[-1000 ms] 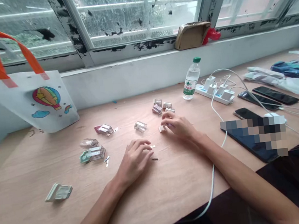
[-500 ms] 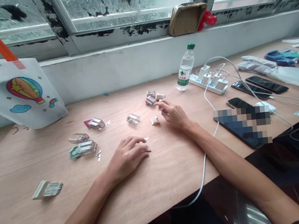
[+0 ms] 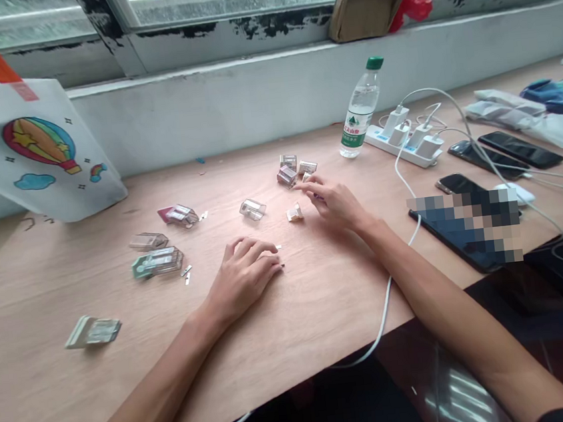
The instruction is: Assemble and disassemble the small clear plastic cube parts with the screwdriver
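Observation:
My left hand [image 3: 248, 273] rests on the wooden table with fingers curled. A small dark strip [image 3: 282, 266] shows at its thumb and index tips, and a tiny pale strip [image 3: 278, 247] lies just past them. My right hand [image 3: 335, 202] has its index finger stretched toward a maroon and clear plastic case [image 3: 287, 176], like a pencil sharpener; contact is unclear. Something small and purple [image 3: 318, 196] shows under its bent fingers, mostly hidden. Beside this hand sit a cream piece [image 3: 294, 212] and two more cases. Left of it lies a clear case [image 3: 252, 208].
On the left are a pink-ended case [image 3: 179, 215], a green-ended case [image 3: 159, 262], loose metal strips [image 3: 186, 275] and a pale case [image 3: 93, 331]. A water bottle [image 3: 359, 112], power strip [image 3: 406, 147], white cable [image 3: 385, 314] and several phones [image 3: 521, 149] occupy the right. A bag [image 3: 44, 155] stands back left.
The view has tilted down slightly, so everything sits higher in the picture. My right hand has shifted slightly to the right, away from the cases. My left hand stays almost in place.

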The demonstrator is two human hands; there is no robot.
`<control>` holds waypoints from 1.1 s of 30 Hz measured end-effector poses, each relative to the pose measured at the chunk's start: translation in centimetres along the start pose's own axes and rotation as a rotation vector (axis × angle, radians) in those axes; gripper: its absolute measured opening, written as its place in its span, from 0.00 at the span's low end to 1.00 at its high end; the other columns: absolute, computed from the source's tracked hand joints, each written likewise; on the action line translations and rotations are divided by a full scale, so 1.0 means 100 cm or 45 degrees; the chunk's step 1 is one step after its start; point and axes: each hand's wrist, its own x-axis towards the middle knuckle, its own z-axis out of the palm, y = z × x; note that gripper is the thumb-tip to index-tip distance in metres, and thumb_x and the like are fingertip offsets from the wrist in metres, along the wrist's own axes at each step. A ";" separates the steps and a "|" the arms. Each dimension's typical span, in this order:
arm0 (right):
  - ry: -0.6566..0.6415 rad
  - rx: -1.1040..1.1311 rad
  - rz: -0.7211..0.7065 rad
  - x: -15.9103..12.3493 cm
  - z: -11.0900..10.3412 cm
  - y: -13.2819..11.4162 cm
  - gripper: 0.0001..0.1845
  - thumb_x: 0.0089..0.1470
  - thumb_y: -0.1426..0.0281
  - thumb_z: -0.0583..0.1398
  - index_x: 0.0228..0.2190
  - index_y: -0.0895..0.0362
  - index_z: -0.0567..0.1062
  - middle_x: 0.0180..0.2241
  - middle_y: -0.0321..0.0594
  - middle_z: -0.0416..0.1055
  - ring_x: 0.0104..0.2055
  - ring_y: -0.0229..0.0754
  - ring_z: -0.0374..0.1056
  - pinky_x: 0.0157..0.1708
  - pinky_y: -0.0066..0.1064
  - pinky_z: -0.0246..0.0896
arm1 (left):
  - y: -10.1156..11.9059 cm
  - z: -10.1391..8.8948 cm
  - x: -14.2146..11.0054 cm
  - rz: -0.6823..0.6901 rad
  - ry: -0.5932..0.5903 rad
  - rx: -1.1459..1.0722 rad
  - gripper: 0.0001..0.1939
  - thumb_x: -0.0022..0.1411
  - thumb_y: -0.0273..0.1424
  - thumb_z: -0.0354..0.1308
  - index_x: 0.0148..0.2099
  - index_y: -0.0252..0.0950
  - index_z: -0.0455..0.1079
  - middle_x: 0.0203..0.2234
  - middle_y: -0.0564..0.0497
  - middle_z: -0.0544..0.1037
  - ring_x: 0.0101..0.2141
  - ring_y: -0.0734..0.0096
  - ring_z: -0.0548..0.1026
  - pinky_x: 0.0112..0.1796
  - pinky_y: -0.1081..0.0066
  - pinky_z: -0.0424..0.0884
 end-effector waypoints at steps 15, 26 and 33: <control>-0.303 0.347 0.104 0.000 0.001 -0.006 0.26 0.54 0.59 0.68 0.53 0.56 0.77 0.48 0.47 0.79 0.37 0.43 0.74 0.38 0.35 0.70 | -0.011 -0.005 -0.001 -0.728 0.411 -0.703 0.12 0.73 0.39 0.51 0.39 0.38 0.69 0.47 0.46 0.73 0.51 0.63 0.71 0.53 0.62 0.65; -0.233 0.642 -0.170 0.000 0.011 -0.064 0.26 0.53 0.61 0.70 0.51 0.56 0.76 0.42 0.41 0.79 0.24 0.32 0.59 0.26 0.28 0.60 | -0.001 -0.002 0.003 -0.770 0.363 -0.993 0.16 0.72 0.42 0.51 0.36 0.37 0.69 0.53 0.44 0.70 0.56 0.61 0.69 0.54 0.62 0.68; -0.257 0.621 -0.180 -0.003 0.010 -0.065 0.25 0.54 0.62 0.70 0.51 0.57 0.76 0.38 0.39 0.78 0.25 0.32 0.59 0.26 0.28 0.58 | -0.003 0.000 0.002 -0.676 0.280 -0.992 0.14 0.72 0.39 0.53 0.36 0.37 0.71 0.53 0.44 0.71 0.58 0.61 0.68 0.60 0.58 0.63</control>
